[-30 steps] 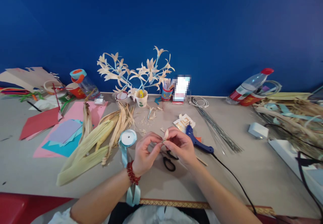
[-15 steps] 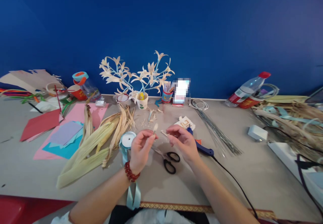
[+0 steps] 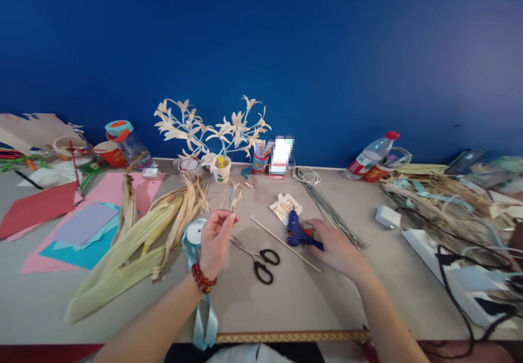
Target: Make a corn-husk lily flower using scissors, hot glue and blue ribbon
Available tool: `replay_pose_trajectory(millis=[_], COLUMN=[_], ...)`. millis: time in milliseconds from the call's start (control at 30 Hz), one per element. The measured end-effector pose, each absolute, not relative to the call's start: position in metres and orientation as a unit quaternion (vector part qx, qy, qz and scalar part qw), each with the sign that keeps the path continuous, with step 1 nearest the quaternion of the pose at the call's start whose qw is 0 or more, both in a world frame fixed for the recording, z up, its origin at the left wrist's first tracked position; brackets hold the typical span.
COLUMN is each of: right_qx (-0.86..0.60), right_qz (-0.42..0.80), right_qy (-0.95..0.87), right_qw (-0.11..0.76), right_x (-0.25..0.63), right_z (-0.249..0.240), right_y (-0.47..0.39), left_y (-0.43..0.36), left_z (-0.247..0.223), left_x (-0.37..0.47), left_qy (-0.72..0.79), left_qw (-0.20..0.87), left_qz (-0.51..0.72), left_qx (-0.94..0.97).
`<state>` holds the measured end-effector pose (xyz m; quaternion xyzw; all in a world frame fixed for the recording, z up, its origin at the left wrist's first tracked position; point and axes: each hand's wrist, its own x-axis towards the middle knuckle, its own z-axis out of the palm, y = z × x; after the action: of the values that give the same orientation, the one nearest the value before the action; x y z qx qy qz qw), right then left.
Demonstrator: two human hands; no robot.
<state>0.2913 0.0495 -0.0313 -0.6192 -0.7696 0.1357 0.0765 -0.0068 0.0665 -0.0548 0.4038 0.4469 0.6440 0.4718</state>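
Already, flowers (image 3: 237, 124) stand assembled at eleven o'clock; left hand (image 3: 216, 243) pinches a loose bit (image 3: 233, 209); right hand (image 3: 335, 247), fingers parted, is at the unlifted glue gun (image 3: 293, 227), one o'clock.

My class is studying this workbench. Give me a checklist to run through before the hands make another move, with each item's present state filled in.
1. Right hand at the glue gun handle: ok; whether its fingers are closed there, cannot tell.
2. Glue gun nozzle over the patterned card: ok.
3. Glue gun hot: cannot tell; nothing shows its heat.
4. Left hand pinching the right piece: cannot tell; thumb and forefinger meet, but anything between is too small to identify.
5. Scissors lying on the table, out of both hands: ok.
6. Blue ribbon clear of the left wrist: not ok; it passes beneath.
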Motion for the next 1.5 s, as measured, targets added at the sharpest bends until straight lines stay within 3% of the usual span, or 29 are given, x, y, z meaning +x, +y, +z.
replay_pose_trajectory(millis=[200, 367, 467, 567, 700, 867, 1200, 1500], right_qx=[-0.6, -0.627, -0.605, -0.602, -0.597, -0.532, -0.395, -0.34], right_qz=[0.103, 0.147, 0.194, 0.332, 0.511, 0.585, 0.687, 0.674], right_qy=[-0.792, -0.765, -0.77, -0.717, -0.558, -0.444, -0.383, -0.432], right_qw=[0.046, 0.013, 0.056, 0.116, 0.267, 0.421, 0.474, 0.494], right_x=[0.283, 0.288, 0.295, 0.302, 0.308, 0.31, 0.255, 0.205], right_z=[-0.043, -0.035, -0.027, -0.023, -0.03, -0.036, -0.012, -0.008], right_y=[0.053, 0.066, 0.076, 0.084, 0.088, 0.083, 0.066, 0.057], left_y=[0.066, 0.066, 0.065, 0.065, 0.066, 0.065, 0.065, 0.065], left_z=[-0.058, -0.058, -0.057, -0.057, -0.056, -0.055, -0.057, -0.058], left_x=[-0.005, -0.005, -0.004, -0.003, -0.004, -0.004, -0.003, -0.004], left_qy=[0.451, 0.456, 0.452, 0.449, 0.449, 0.448, 0.445, 0.454], left_qw=[0.472, 0.469, 0.481, 0.486, 0.485, 0.49, 0.499, 0.488], left_qz=[0.643, 0.637, 0.63, 0.63, 0.63, 0.626, 0.625, 0.622], left_qx=[0.4, 0.407, 0.409, 0.407, 0.407, 0.408, 0.402, 0.411])
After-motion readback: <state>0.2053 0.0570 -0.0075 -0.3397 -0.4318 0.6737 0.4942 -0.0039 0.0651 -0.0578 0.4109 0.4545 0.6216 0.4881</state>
